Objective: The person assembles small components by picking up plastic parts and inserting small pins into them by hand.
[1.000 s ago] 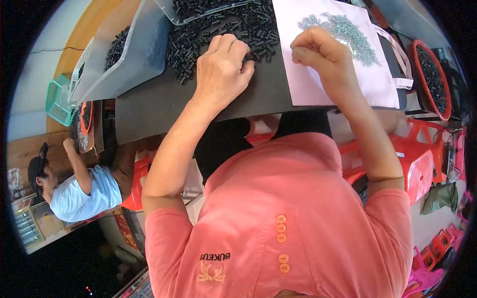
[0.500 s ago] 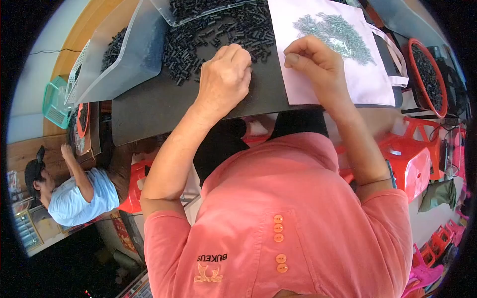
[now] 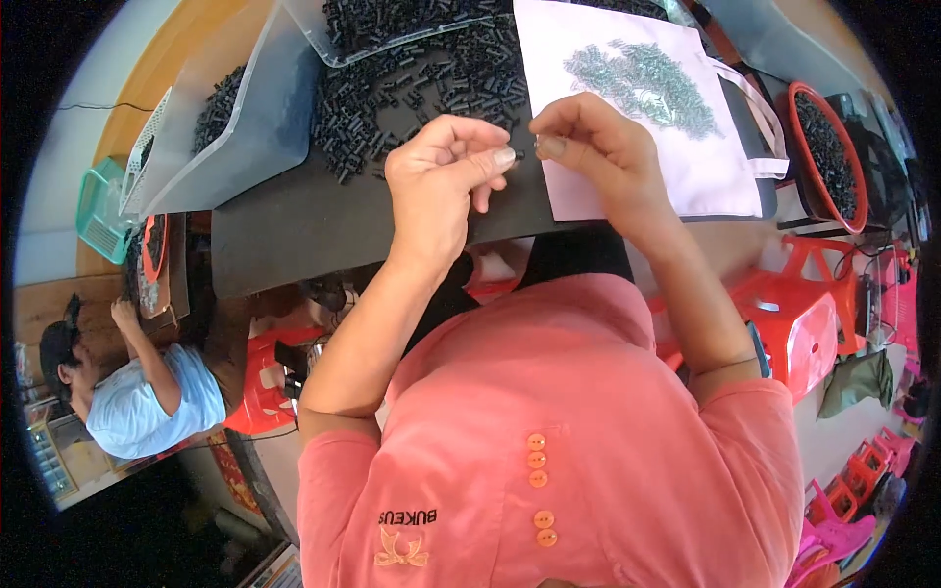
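Observation:
Over the dark table, my left hand (image 3: 431,186) is closed in a pinch, thumb toward the right. A small black tubular piece (image 3: 520,154) shows at its thumb tip. My right hand (image 3: 613,162) faces it across a small gap, thumb and forefinger pinched on a tiny shiny metal piece (image 3: 537,142). Beneath my right hand lies a pale pink cloth bag (image 3: 578,196), with a heap of small thin silvery pieces (image 3: 647,86) on it. A spread of small black tubular pieces (image 3: 358,137) covers the table beyond my left hand.
A translucent bin (image 3: 250,127) of black pieces stands tipped at the left, another translucent container (image 3: 382,49) at the back. A red-rimmed basket (image 3: 828,157) of black pieces is at the right, near red stools (image 3: 799,328). At far left sits another person (image 3: 147,392).
My left hand has turned, showing its thumb side, and come closer to my right fingertips with a black piece. My right hand has shifted slightly left and nearer; the whole view has shifted a little.

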Tool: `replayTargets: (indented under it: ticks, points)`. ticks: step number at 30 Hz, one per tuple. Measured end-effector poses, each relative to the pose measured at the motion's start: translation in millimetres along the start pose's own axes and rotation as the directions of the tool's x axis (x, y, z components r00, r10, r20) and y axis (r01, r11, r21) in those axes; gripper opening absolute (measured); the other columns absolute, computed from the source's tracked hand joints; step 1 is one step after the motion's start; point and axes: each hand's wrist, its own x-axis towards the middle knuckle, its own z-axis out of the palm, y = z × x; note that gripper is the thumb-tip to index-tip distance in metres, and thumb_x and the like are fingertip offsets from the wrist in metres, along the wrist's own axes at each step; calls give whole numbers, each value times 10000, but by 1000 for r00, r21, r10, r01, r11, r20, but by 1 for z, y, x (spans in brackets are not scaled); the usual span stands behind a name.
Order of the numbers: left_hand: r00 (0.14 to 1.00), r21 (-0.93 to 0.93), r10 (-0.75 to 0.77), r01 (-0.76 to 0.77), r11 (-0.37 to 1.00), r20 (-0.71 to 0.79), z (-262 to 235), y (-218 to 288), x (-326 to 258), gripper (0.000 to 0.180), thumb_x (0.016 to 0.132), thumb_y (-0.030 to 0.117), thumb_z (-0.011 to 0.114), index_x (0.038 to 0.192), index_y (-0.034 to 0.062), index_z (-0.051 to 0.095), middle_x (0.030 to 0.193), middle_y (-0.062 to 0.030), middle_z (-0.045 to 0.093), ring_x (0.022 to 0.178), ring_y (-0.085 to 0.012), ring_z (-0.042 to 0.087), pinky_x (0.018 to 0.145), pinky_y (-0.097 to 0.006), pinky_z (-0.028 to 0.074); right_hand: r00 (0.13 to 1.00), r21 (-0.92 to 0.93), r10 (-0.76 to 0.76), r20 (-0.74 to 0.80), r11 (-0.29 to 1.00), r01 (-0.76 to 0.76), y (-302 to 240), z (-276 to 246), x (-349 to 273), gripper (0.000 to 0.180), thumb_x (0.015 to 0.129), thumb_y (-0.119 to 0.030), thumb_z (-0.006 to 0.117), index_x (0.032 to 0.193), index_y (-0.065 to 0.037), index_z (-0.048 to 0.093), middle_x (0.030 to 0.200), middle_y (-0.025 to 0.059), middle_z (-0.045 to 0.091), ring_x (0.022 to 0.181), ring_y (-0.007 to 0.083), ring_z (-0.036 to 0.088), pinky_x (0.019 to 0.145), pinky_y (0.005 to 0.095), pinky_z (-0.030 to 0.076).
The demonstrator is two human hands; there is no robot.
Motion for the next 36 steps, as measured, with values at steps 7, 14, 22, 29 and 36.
replayTargets:
  ticks: [7,14,22,29,36]
  points:
    - [999,-86,-53,53,995,-4,6,4,-6,108,809,-51,661,915,-41,638,767,-100,666,591,-103,587,460,-193,409,999,8,-6,40,1000,6,-9,1,1,148,862,-19,612,1008,6,608,883,72,662,853,139,628,788,277,497]
    - [1000,-126,4,-5,992,-5,9,8,-14,103,811,-56,660,911,-46,636,777,-106,663,595,-110,593,468,-196,419,997,-47,-47,54,998,49,-17,3,-2,139,849,-5,626,987,10,613,870,64,663,817,129,632,754,268,507]
    - [1000,-245,-25,25,969,6,8,5,-26,102,812,-56,658,910,-54,630,787,-111,660,592,-130,603,471,-216,431,996,247,82,44,965,-90,-15,8,-10,137,832,-8,664,960,21,622,871,55,656,780,112,635,695,239,500]
    - [998,-302,-55,52,952,-1,8,1,-28,115,813,-54,654,922,-55,619,793,-117,651,585,-141,600,470,-226,437,993,295,117,10,948,-115,-17,15,-15,144,837,-36,678,958,23,628,852,49,652,736,106,615,677,234,485]
    - [994,-357,-109,97,929,-13,7,3,-31,129,806,-49,663,927,-49,620,785,-115,648,576,-150,607,460,-233,437,999,-67,-23,-41,998,21,-16,15,-23,144,840,-83,687,957,-9,645,854,55,639,730,114,601,647,243,476]
